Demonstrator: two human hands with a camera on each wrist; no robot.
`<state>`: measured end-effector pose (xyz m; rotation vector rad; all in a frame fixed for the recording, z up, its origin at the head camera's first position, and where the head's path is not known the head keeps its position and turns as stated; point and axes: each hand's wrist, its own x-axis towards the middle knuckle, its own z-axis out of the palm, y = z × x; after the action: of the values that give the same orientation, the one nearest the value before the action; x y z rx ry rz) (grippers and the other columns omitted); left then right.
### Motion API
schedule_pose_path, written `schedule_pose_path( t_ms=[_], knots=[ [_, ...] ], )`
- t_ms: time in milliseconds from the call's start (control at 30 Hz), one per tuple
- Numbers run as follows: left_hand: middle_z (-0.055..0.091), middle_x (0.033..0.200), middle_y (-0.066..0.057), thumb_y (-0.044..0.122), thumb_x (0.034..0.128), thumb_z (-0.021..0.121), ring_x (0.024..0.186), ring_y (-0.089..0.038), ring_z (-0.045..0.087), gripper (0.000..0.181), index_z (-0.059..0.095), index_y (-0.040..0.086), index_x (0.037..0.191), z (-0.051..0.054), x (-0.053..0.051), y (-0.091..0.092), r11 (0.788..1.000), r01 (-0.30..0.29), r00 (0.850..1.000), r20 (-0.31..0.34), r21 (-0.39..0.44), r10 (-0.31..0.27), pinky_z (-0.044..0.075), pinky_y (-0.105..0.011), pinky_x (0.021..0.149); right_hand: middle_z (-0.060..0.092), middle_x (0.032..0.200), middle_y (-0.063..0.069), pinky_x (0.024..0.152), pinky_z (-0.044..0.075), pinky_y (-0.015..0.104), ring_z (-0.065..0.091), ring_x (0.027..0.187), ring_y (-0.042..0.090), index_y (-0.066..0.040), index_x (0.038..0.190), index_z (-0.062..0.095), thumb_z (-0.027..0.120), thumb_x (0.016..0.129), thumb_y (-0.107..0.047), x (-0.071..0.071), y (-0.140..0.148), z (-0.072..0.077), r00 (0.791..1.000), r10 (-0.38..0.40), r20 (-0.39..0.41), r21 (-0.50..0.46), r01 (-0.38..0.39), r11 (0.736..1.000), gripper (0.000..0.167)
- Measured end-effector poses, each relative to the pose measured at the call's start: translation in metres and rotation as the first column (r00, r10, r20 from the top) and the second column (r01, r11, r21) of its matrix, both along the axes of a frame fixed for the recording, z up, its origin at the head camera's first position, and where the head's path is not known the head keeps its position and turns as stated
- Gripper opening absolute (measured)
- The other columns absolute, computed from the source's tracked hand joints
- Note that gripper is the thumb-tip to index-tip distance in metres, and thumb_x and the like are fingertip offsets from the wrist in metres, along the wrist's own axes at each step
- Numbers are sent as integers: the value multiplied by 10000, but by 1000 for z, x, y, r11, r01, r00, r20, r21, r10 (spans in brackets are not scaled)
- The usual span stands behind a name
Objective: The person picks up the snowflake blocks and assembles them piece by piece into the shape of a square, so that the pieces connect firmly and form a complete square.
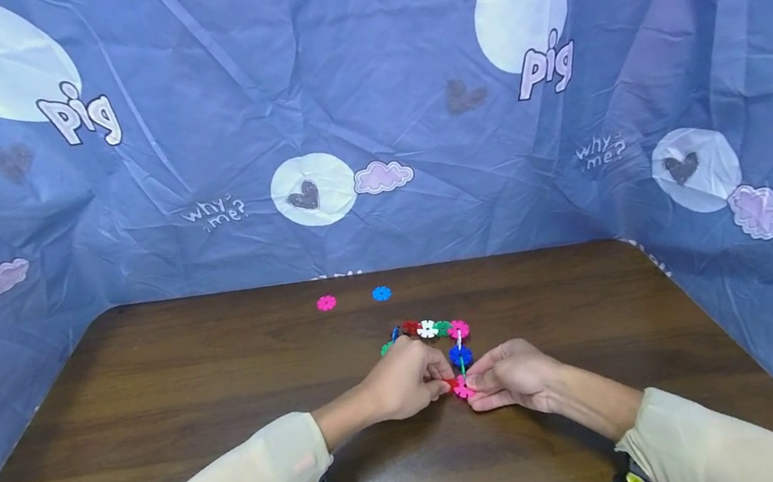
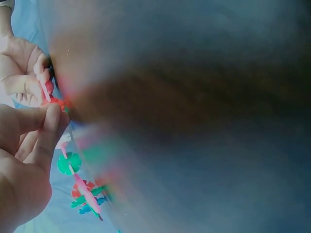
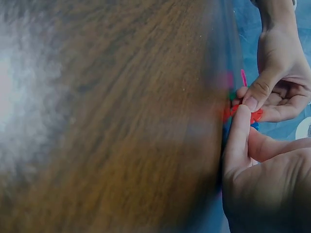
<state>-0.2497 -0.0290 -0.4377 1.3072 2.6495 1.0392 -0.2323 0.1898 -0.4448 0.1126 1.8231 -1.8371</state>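
Note:
A chain of joined plastic snowflake discs lies bent on the table, with a white disc (image 1: 427, 329), a green disc (image 1: 443, 329) and a pink corner disc (image 1: 458, 330) along its far side. Down its right side a dark blue disc (image 1: 460, 356) leads to a pink disc (image 1: 463, 390) at the near corner. My right hand (image 1: 518, 378) pinches that near pink disc between thumb and fingers. With thumb and fingertips, my left hand (image 1: 404, 380) pinches a red disc (image 3: 256, 115) against it. Fingers partly cover the joint, and the left hand hides some of the chain.
Farther back on the brown table (image 1: 224, 368) lie two loose discs, one pink (image 1: 326, 303) and one light blue (image 1: 381, 293). A printed blue cloth (image 1: 363, 93) hangs behind and at both sides of the table.

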Motion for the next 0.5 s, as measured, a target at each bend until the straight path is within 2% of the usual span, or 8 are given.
schedule_pose_path(
  t_ms=[200, 500],
  knots=[
    [741, 758, -17, -40, 869, 765, 691, -4, 661, 74, 766, 33, 857, -4, 2, -1, 999, -12, 1000, 19, 33, 11, 536, -125, 671, 703, 901, 134, 789, 620, 357, 715, 804, 174, 198, 1184, 521, 558, 984, 110, 1, 0, -2, 1000, 9, 10, -36, -8, 999, 222],
    [735, 742, -30, -44, 878, 765, 654, -27, 664, 78, 750, 27, 847, -6, 5, -2, 996, -30, 996, 89, 82, 22, 537, -130, 639, 703, 884, 119, 797, 619, 354, 716, 802, 173, 166, 1150, 528, 557, 989, 98, 1, -2, -2, 1000, 24, 14, -61, -23, 998, 176]
  ],
)
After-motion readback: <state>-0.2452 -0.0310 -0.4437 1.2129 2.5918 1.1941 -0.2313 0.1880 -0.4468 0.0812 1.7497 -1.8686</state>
